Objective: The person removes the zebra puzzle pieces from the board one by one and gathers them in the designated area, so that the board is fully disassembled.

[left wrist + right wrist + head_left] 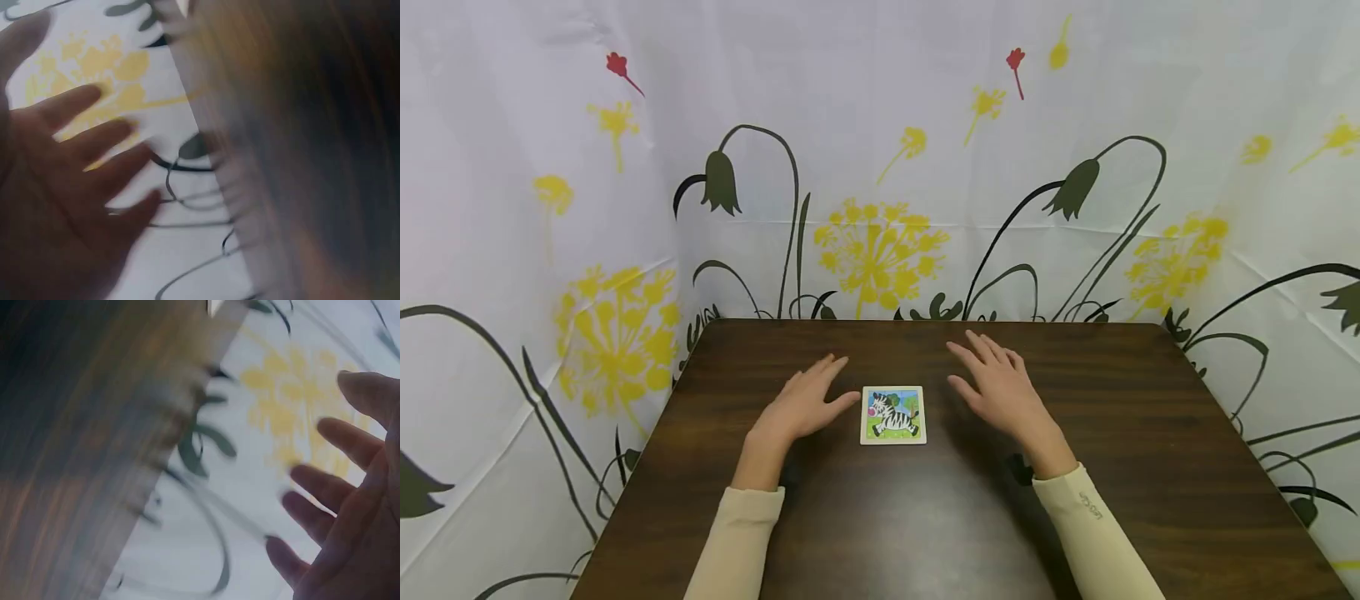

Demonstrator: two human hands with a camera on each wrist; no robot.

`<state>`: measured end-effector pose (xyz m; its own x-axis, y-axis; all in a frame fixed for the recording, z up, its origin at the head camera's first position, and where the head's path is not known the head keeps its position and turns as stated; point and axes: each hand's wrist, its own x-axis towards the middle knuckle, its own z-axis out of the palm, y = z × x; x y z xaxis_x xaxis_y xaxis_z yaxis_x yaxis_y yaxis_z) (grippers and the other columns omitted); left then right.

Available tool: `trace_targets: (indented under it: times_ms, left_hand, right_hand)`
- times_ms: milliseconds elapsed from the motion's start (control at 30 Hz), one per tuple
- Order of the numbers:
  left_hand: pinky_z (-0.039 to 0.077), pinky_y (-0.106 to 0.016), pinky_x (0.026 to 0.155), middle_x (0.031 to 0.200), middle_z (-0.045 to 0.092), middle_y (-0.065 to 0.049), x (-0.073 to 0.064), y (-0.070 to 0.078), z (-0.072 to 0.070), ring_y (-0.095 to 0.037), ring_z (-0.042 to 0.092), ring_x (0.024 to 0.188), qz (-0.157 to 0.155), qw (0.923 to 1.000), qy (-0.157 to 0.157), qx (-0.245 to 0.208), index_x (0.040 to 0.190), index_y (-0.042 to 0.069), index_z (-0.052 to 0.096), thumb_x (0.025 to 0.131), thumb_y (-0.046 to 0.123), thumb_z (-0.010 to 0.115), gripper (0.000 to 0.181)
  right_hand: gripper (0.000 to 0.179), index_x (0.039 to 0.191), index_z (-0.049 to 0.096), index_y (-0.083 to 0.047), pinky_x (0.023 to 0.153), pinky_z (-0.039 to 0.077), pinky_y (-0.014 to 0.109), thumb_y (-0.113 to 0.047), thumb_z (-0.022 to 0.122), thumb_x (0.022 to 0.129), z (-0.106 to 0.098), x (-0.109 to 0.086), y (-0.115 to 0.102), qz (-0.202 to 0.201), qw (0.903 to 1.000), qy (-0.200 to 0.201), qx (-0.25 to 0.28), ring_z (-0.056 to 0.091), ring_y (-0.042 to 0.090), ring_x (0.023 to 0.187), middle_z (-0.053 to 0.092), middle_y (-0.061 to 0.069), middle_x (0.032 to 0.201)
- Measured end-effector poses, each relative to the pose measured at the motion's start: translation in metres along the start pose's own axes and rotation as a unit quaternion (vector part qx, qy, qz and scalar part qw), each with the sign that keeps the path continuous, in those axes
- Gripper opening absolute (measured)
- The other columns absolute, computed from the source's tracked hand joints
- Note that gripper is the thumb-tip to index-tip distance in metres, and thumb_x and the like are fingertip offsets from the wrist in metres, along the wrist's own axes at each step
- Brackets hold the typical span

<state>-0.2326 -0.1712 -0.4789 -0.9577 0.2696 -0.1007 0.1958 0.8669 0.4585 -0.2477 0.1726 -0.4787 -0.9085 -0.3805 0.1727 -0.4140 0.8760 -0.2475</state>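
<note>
A small square picture puzzle (893,415) with a pale frame lies flat on the table, showing a running zebra on green grass. My left hand (801,406) hovers just left of it, fingers spread and relaxed, the thumb tip close to the puzzle's left edge. On the other side my right hand (997,385) is held over the table, fingers apart, a little farther from the puzzle. Both palms are bare: the left wrist view shows the left hand (69,169) holding nothing, and the right wrist view shows the same of the right hand (350,481).
The dark wooden table (1112,417) spreads beneath both hands, its far edge behind the puzzle. A white curtain (880,100) printed with yellow and red flowers and dark stems hangs behind and along both sides.
</note>
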Motion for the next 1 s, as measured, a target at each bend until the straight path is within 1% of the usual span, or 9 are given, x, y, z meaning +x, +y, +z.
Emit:
trace_targets:
  times_ms: [100,200,267,400,533,633,800,933,1000]
  left_hand:
    - [0.027,-0.069,0.128,0.178,0.028,-0.018,0.009,0.006,0.010,-0.044,0.028,0.163,-0.024,0.9971,-0.058,-0.043,0.174,0.017,0.025,0.107,0.058,0.060,0.086]
    - [0.025,-0.070,0.129,0.178,0.024,-0.020,0.017,0.010,0.021,-0.044,0.023,0.165,-0.034,0.9951,-0.082,-0.044,0.174,0.018,0.024,0.104,0.058,0.065,0.091]
    - [0.020,-0.070,0.130,0.179,0.021,-0.022,0.020,0.011,0.026,-0.044,0.018,0.167,-0.032,0.9956,-0.083,-0.028,0.174,0.018,0.025,0.102,0.056,0.069,0.092]
    - [0.014,-0.068,0.133,0.180,0.015,-0.021,0.021,0.010,0.032,-0.044,0.012,0.168,-0.035,0.9954,-0.089,0.000,0.173,0.019,0.029,0.100,0.053,0.073,0.092]
    - [0.015,-0.067,0.133,0.181,0.014,-0.018,0.019,0.011,0.034,-0.041,0.013,0.168,-0.041,0.9947,-0.093,0.017,0.172,0.022,0.033,0.099,0.055,0.073,0.090]
    - [0.016,-0.068,0.132,0.181,0.016,-0.016,0.017,0.013,0.036,-0.039,0.015,0.168,-0.041,0.9949,-0.090,0.021,0.171,0.023,0.034,0.099,0.057,0.073,0.089]
    - [0.015,-0.068,0.133,0.182,0.015,-0.016,0.014,0.012,0.038,-0.039,0.013,0.169,-0.050,0.9943,-0.092,0.020,0.172,0.026,0.031,0.099,0.055,0.074,0.090]
    - [0.012,-0.068,0.133,0.182,0.010,-0.014,0.017,0.005,0.041,-0.038,0.009,0.169,-0.054,0.9937,-0.098,0.011,0.173,0.029,0.029,0.100,0.055,0.073,0.089]
    - [0.010,-0.067,0.134,0.183,0.008,-0.012,0.020,0.001,0.044,-0.036,0.006,0.170,-0.056,0.9931,-0.103,0.005,0.173,0.030,0.028,0.100,0.056,0.072,0.089]
  right_hand:
    - [0.049,0.153,0.062,-0.021,0.116,0.046,0.062,-0.041,0.065,0.109,0.014,0.014,-0.018,-0.062,0.9973,-0.032,-0.023,0.060,0.033,0.143,0.063,0.009,0.155]
    - [0.041,0.143,0.069,-0.019,0.105,0.056,0.056,-0.036,0.070,0.106,0.027,0.027,-0.035,-0.115,0.9899,-0.074,-0.037,0.073,0.026,0.124,0.075,0.005,0.137]
    - [0.038,0.141,0.070,-0.020,0.101,0.059,0.053,-0.034,0.072,0.105,0.035,0.036,-0.044,-0.134,0.9855,-0.094,-0.044,0.075,0.023,0.117,0.078,0.002,0.132]
    - [0.038,0.143,0.069,-0.025,0.093,0.062,0.048,-0.032,0.072,0.106,0.049,0.051,-0.053,-0.164,0.9778,-0.107,-0.075,0.077,0.021,0.110,0.078,0.001,0.132]
    - [0.039,0.145,0.068,-0.030,0.075,0.062,0.041,-0.032,0.070,0.106,0.052,0.063,-0.054,-0.196,0.9659,-0.116,-0.122,0.074,0.022,0.081,0.077,0.002,0.129]
    - [0.040,0.145,0.067,-0.034,0.066,0.060,0.039,-0.031,0.071,0.106,0.051,0.069,-0.054,-0.223,0.9535,-0.133,-0.153,0.068,0.021,0.068,0.076,0.002,0.127]
    - [0.043,0.148,0.065,-0.039,0.071,0.063,0.040,-0.032,0.070,0.106,0.050,0.076,-0.057,-0.277,0.9275,-0.148,-0.203,0.072,0.021,0.075,0.075,0.001,0.125]
    - [0.042,0.147,0.065,-0.039,0.065,0.061,0.037,-0.028,0.069,0.107,0.045,0.085,-0.066,-0.314,0.9044,-0.141,-0.252,0.070,0.018,0.072,0.076,0.000,0.117]
    - [0.045,0.149,0.063,-0.040,0.066,0.062,0.036,-0.025,0.069,0.107,0.040,0.089,-0.072,-0.324,0.8915,-0.152,-0.278,0.072,0.017,0.074,0.077,-0.001,0.122]
